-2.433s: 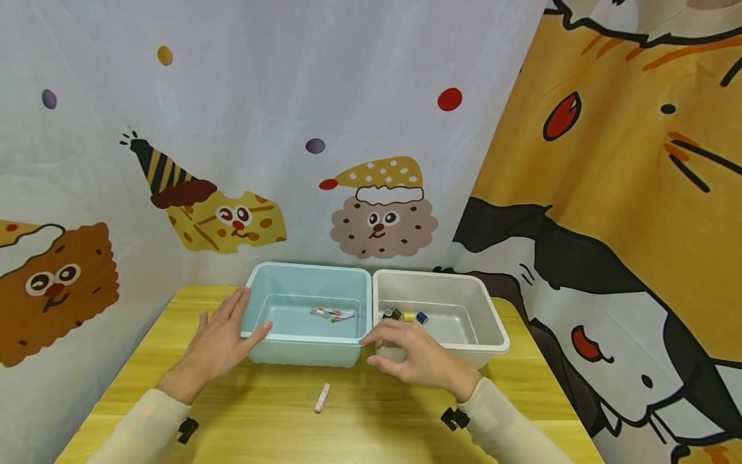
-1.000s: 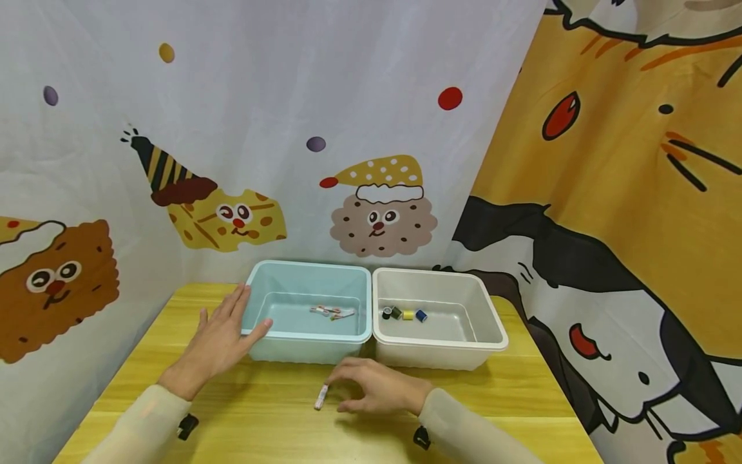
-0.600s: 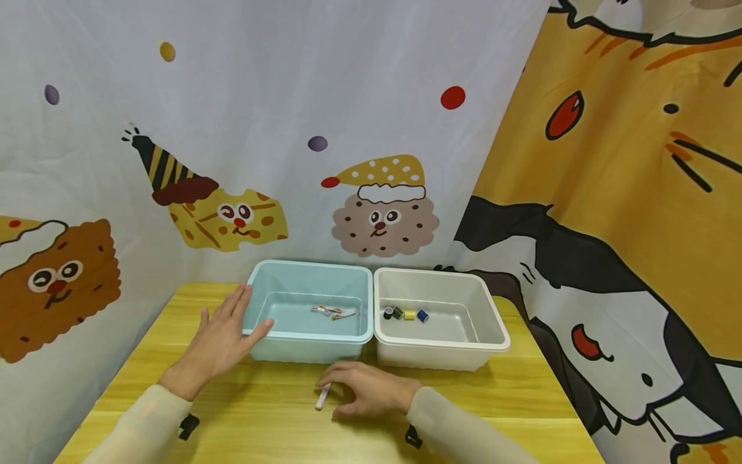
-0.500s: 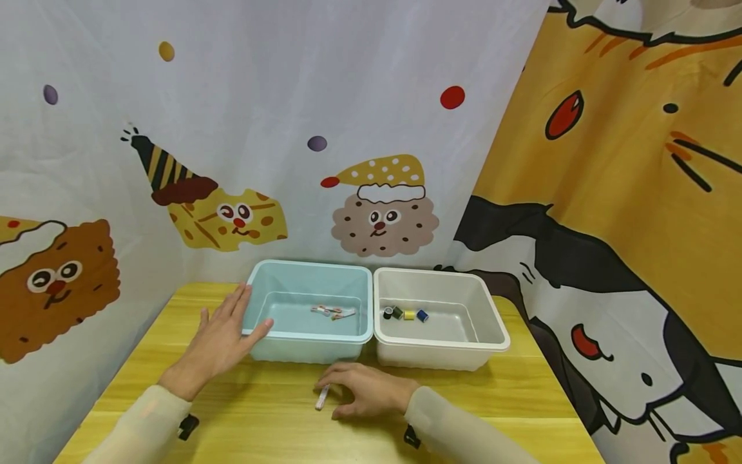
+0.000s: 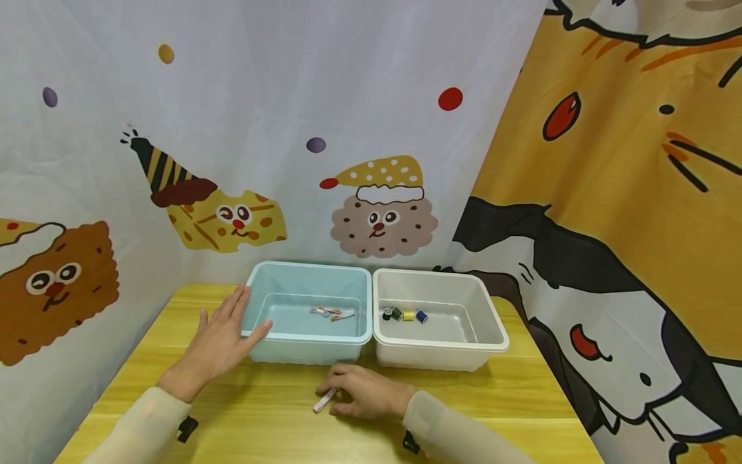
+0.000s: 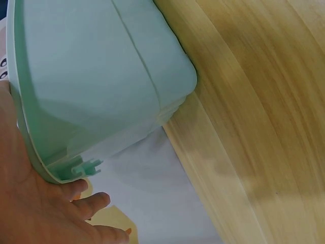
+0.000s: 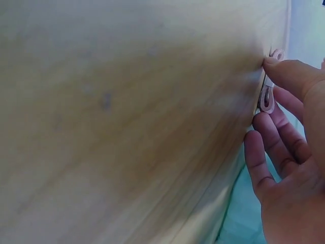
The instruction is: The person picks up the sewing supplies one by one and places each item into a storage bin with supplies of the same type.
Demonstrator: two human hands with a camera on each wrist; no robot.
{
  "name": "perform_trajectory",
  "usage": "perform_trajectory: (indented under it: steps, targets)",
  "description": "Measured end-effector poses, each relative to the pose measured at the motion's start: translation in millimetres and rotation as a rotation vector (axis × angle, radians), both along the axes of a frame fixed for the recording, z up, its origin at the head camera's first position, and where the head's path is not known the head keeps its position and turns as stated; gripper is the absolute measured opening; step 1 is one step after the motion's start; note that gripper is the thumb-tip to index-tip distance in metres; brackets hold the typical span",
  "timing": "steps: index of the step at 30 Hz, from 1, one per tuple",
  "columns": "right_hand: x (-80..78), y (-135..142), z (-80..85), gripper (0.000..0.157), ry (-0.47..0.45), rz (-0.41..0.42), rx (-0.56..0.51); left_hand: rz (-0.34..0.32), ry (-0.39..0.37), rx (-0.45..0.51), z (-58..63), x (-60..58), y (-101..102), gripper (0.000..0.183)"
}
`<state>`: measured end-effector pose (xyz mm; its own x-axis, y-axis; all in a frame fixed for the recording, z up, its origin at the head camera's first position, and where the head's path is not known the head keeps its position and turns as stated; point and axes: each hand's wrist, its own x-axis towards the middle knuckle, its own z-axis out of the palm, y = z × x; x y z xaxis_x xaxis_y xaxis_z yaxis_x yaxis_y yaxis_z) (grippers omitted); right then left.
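In the head view my right hand (image 5: 368, 390) is low over the table, thumb and fingers pinching a small pale pink tape measure (image 5: 324, 401), folded flat. The right wrist view shows the looped end of that tape measure (image 7: 266, 99), with the thumb on one side and fingers on the other. My left hand (image 5: 217, 345) rests with spread fingers against the left rim of the light blue bin (image 5: 307, 352). Its fingers (image 6: 92, 205) reach past the bin's corner in the left wrist view. Inside the bin lie several small pinkish-white pieces (image 5: 333, 313).
A white bin (image 5: 435, 356) stands directly right of the blue one, holding several thread spools: black, dark green, yellow (image 5: 408, 316) and blue. Both bins sit at the back of the wooden table (image 5: 261, 425), before a patterned curtain (image 5: 243, 129).
My right hand has come down from the bins' front rims to the tape measure and taken hold of it. The tape measure has turned slightly on the table. My left hand stays in place.
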<state>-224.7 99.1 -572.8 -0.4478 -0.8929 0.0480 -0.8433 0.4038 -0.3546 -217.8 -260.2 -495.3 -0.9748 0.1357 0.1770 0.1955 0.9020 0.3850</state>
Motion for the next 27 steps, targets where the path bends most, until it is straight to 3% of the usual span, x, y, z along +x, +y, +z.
perform_trajectory:
  steps: [15, 27]
  targets:
    - [1.1, -0.2, 1.5, 0.020, -0.012, 0.004, -0.019, 0.001, -0.007, -0.016, 0.0, -0.2, -0.8, 0.109]
    - [0.6, -0.2, -1.7, 0.015, 0.003, -0.003, -0.013, 0.000, 0.000, -0.017, -0.9, -0.4, -0.6, 0.108]
